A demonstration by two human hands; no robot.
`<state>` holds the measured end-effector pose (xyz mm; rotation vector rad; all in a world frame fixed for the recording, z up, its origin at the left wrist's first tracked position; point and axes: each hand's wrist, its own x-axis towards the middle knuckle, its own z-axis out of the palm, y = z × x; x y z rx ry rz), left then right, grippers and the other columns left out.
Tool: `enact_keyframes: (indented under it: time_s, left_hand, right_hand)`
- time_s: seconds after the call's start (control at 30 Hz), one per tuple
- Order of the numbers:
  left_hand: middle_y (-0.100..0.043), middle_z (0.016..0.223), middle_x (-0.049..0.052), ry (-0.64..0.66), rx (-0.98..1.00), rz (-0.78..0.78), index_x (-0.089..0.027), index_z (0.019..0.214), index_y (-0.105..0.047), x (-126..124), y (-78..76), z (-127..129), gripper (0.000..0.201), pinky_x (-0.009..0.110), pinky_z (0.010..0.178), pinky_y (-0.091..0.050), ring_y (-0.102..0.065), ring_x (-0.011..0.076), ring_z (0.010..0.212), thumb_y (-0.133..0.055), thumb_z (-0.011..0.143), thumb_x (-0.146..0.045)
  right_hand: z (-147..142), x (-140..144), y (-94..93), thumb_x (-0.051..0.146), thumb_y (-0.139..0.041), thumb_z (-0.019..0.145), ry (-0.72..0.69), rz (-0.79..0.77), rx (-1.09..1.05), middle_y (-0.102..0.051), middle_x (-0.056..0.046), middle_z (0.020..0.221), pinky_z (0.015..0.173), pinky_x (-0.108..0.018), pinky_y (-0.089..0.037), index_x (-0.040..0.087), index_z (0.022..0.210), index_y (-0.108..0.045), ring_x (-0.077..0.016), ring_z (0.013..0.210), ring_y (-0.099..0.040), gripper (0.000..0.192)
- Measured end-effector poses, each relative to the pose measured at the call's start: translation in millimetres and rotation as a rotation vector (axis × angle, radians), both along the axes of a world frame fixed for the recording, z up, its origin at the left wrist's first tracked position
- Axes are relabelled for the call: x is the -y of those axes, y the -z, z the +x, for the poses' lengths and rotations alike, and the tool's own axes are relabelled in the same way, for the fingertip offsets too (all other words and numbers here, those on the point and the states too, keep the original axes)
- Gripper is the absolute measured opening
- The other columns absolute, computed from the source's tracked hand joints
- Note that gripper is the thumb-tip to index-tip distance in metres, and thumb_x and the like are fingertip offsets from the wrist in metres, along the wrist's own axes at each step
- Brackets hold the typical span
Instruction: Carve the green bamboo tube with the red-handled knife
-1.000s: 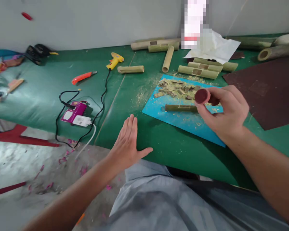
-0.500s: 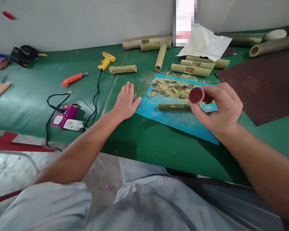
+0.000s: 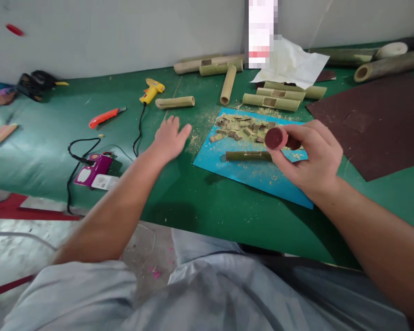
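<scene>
My right hand (image 3: 317,158) holds a short round piece with a dark reddish-brown end (image 3: 275,138) between thumb and fingers, above the blue sheet. The rest of that piece is hidden by the fingers. Beneath it on the sheet lies a green bamboo tube (image 3: 246,156), its right end out of sight behind the hand. My left hand (image 3: 172,140) is over the green table left of the sheet, holding nothing, thumb away from the loosely bent fingers. Nearest to it is a pale bamboo tube (image 3: 175,102).
Bamboo chips and shavings (image 3: 241,128) cover the back of the blue sheet (image 3: 224,172). Farther back lie several cut bamboo tubes (image 3: 271,102) and white paper (image 3: 291,64). Brown sheeting (image 3: 376,124) is on the right. Leftward are a yellow glue gun (image 3: 152,91), orange cutter (image 3: 105,118) and purple power strip (image 3: 93,170).
My left hand has shifted left and back from the blue sheet's edge, and its fingers are more bent. The round piece in my right hand has tilted slightly and moved a little left.
</scene>
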<state>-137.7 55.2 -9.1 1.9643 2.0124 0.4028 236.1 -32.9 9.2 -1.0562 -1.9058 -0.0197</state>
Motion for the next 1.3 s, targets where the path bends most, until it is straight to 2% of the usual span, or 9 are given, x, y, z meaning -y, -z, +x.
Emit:
enact_keyframes:
  time_s: [0.13,0.27,0.4,0.53,0.7,0.9,1.0,1.1,1.3]
  left_hand:
    - [-0.015,0.180,0.031,0.035,-0.073,-0.083,0.006,0.165,-0.032,41.4,7.6,29.5,0.100,0.062,0.140,-0.011,-0.012,0.0457,0.171,-0.039,0.100,-0.069]
    - [-0.031,0.181,0.014,0.200,0.399,-0.080,-0.014,0.166,-0.041,52.9,-7.1,64.2,0.081,0.052,0.142,-0.015,-0.023,0.0316,0.171,-0.033,0.104,-0.066]
    - [-0.059,0.161,0.015,0.053,1.084,-0.100,-0.018,0.150,-0.057,33.8,-30.1,73.0,0.071,0.052,0.129,-0.044,-0.050,0.0300,0.158,-0.026,0.108,-0.065]
    - [-0.077,0.128,0.016,-0.176,1.357,-0.053,-0.014,0.124,-0.071,14.8,-34.0,74.1,0.056,0.036,0.100,-0.063,-0.075,0.0238,0.122,-0.032,0.109,-0.050]
    - [-0.060,0.059,-0.003,-0.224,1.183,0.032,-0.016,0.102,-0.076,6.1,-30.0,82.5,0.019,0.021,0.053,-0.046,-0.052,0.0098,0.050,-0.066,0.096,-0.031]
    - [-0.076,0.107,0.005,0.162,1.007,0.231,-0.017,0.109,-0.074,-7.6,-38.2,98.7,0.024,0.041,0.114,-0.051,-0.071,0.0227,0.125,-0.081,0.087,-0.026]
    - [-0.074,0.084,0.002,0.191,0.926,0.290,-0.018,0.122,-0.073,-10.7,-37.6,98.0,0.044,0.048,0.112,-0.054,-0.076,0.0251,0.108,-0.085,0.083,-0.034]
    - [-0.078,0.114,0.006,0.333,0.785,0.284,-0.027,0.146,-0.061,-6.8,-37.6,92.9,0.088,0.047,0.112,-0.055,-0.072,0.0273,0.122,-0.099,0.068,-0.034]
    - [-0.079,0.121,0.009,0.631,0.590,0.271,-0.023,0.144,-0.065,29.1,-46.2,99.0,0.058,0.044,0.105,-0.061,-0.077,0.0223,0.104,-0.079,0.091,-0.042]
  right_hand:
    - [-1.7,-5.1,4.3,0.028,-0.073,0.096,-0.038,0.208,-0.043,-0.069,-0.003,0.084,0.062,-0.039,-0.053,0.028,0.115,-0.068,-0.0215,0.069,-0.064,0.020]
    - [-1.1,-6.2,5.4,0.027,-0.073,0.096,-0.023,0.208,-0.016,-0.070,-0.003,0.084,0.061,-0.038,-0.054,0.028,0.116,-0.067,-0.0209,0.069,-0.064,0.021]
    - [0.5,-7.1,8.6,0.032,-0.072,0.096,0.009,0.154,0.004,-0.068,-0.003,0.083,0.062,-0.039,-0.053,0.028,0.116,-0.067,-0.0212,0.069,-0.063,0.022]
    - [0.5,-9.1,12.6,0.029,-0.074,0.094,-0.018,0.196,-0.017,-0.068,-0.001,0.084,0.065,-0.038,-0.053,0.029,0.119,-0.066,-0.0208,0.070,-0.063,0.027]
    - [0.4,-9.0,12.7,0.029,-0.076,0.092,-0.008,0.171,-0.010,-0.068,-0.001,0.085,0.065,-0.038,-0.052,0.029,0.119,-0.067,-0.0208,0.070,-0.064,0.028]
    - [1.1,-9.5,10.7,0.029,-0.075,0.092,-0.011,0.131,-0.002,-0.071,-0.003,0.085,0.064,-0.037,-0.053,0.026,0.112,-0.071,-0.0206,0.070,-0.065,0.021]
    - [0.6,-10.5,11.0,0.028,-0.074,0.091,-0.008,0.110,0.005,-0.071,-0.003,0.085,0.066,-0.037,-0.054,0.024,0.112,-0.073,-0.0209,0.071,-0.065,0.022]
    - [0.5,-11.1,11.1,0.027,-0.074,0.091,-0.014,0.111,0.010,-0.072,-0.004,0.086,0.067,-0.038,-0.054,0.022,0.113,-0.073,-0.0215,0.072,-0.065,0.023]
    - [1.9,-10.9,10.5,0.029,-0.072,0.091,0.010,0.090,0.094,-0.074,-0.005,0.089,0.069,-0.039,-0.053,0.022,0.115,-0.072,-0.0222,0.073,-0.065,0.025]
